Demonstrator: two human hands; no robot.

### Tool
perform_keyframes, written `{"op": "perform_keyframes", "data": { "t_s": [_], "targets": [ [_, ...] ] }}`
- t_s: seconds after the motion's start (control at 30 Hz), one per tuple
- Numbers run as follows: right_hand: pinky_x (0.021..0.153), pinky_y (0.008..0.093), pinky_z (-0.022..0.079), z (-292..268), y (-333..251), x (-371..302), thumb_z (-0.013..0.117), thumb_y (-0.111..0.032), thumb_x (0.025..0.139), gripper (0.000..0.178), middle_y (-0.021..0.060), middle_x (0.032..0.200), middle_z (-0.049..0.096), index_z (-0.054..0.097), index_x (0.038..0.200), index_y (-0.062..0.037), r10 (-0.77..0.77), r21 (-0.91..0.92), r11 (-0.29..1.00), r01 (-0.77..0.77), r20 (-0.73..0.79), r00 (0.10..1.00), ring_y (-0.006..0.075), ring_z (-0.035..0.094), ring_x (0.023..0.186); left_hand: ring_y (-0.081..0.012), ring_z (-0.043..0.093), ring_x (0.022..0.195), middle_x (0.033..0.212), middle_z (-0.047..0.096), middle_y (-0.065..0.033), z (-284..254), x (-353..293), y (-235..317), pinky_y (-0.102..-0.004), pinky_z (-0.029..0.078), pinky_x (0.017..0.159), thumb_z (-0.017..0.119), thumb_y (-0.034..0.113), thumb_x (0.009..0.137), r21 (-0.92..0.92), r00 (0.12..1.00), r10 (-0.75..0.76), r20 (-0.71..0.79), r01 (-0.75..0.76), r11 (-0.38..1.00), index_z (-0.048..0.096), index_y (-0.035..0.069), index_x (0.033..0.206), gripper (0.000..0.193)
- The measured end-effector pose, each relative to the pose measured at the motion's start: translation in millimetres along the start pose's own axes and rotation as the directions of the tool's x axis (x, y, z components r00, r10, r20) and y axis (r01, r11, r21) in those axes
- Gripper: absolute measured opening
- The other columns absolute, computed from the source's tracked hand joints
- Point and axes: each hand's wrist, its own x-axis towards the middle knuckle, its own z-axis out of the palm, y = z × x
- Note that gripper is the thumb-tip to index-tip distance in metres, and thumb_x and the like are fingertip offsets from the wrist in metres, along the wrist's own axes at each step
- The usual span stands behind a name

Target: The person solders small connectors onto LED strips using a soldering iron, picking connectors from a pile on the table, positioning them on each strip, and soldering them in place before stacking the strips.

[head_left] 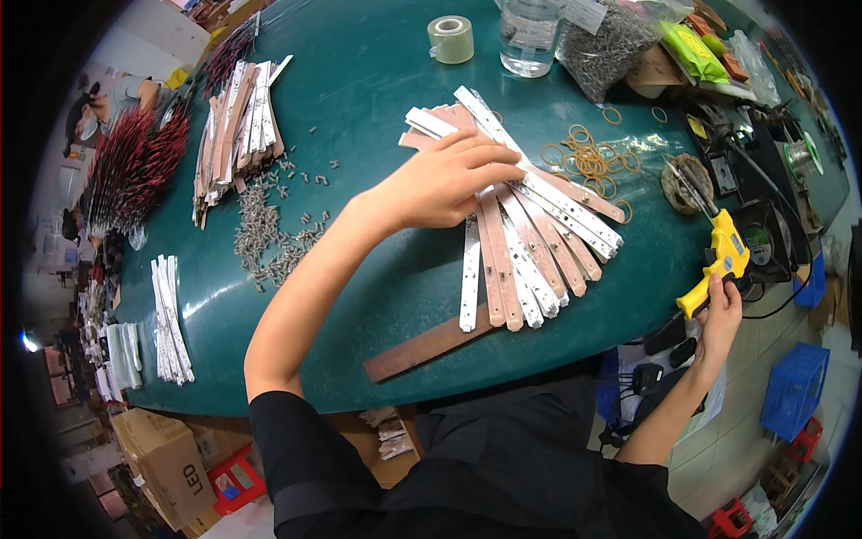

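A fan of white and pinkish-tan LED strips [503, 260] is spread across the middle of the green table. My left hand [462, 175] lies over the upper part of the fan, fingers stretched out across the strips; its thumb is mostly hidden. On the right, my right hand [721, 314] is closed round the handle of a yellow soldering gun [725, 256]. The gun's thin metal tip points up and away, close to a round tan holder [687, 184]. A flat brown bar [431, 349] lies partly beneath the near ends of the strips.
Rubber bands [593, 160] lie right of the fan. Many small metal parts [265, 229] are scattered left, near bundled strips [238, 126] and a white strip stack [169, 319]. Red-black wires [135, 171] hang at the left edge. Tape [451, 40] and a clear container [528, 40] stand behind.
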Motion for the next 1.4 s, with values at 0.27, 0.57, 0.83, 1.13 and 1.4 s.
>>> {"op": "perform_keyframes", "data": {
  "t_s": [0.27,0.57,0.83,1.13,1.4],
  "targets": [
    [0.070,0.0223,0.055,3,-8,-13,0.058,-0.024,0.092,0.031,0.0095,0.086,0.053,0.050,0.104,0.0029,-0.021,0.832,0.517,-0.200,0.246,0.969,0.0133,0.052,0.072,-0.0267,0.056,0.108,0.112,0.059,-0.0084,58,20,24,-0.0402,0.039,0.099,0.060,0.004,0.076,-0.027,0.882,-0.093,-0.462,0.090,0.996,0.059,0.008,0.113,0.037],
    [0.087,0.0304,0.053,-19,-54,-32,0.054,0.002,0.072,0.079,0.0180,0.135,0.035,0.019,0.142,0.0016,-0.573,0.979,0.204,-0.017,0.133,0.808,0.0233,0.046,0.118,-0.0269,0.057,0.101,0.102,0.061,-0.0093,76,53,28,-0.0408,0.039,0.096,0.060,0.005,0.079,-0.005,0.752,-0.154,-0.641,0.198,0.980,0.060,0.008,0.106,0.027],
    [0.071,0.0284,0.041,-62,-89,-38,0.059,-0.010,0.068,0.060,0.0132,0.107,0.040,0.033,0.119,0.0051,-0.604,0.767,0.511,0.388,-0.001,0.797,0.0228,0.043,0.091,-0.0221,0.060,0.106,0.105,0.065,-0.0063,59,54,18,-0.0416,0.042,0.097,0.063,-0.001,0.076,-0.058,0.735,-0.043,-0.677,0.005,0.998,0.064,0.010,0.109,0.034],
    [0.108,0.0517,0.030,-84,-129,-54,0.052,-0.009,0.067,0.063,0.0202,0.099,0.039,0.031,0.121,0.0148,-0.701,0.486,0.536,0.690,-0.198,0.685,0.0396,0.042,0.112,-0.0256,0.062,0.093,0.096,0.065,-0.0061,44,42,-1,-0.0359,0.050,0.083,0.063,-0.003,0.076,-0.134,0.868,-0.007,-0.497,-0.069,0.989,0.063,0.007,0.091,0.017],
    [0.105,0.0458,0.031,-38,-103,-66,0.055,-0.009,0.066,0.071,0.0149,0.097,0.037,0.025,0.127,0.0122,-0.617,0.842,0.442,0.310,0.035,0.786,0.0303,0.039,0.109,-0.0267,0.049,0.073,0.080,0.050,-0.0102,-27,-10,23,-0.0324,0.042,0.069,0.046,-0.004,0.069,-0.280,0.824,-0.183,-0.537,0.031,0.960,0.054,0.003,0.073,0.012]
  ]
}}
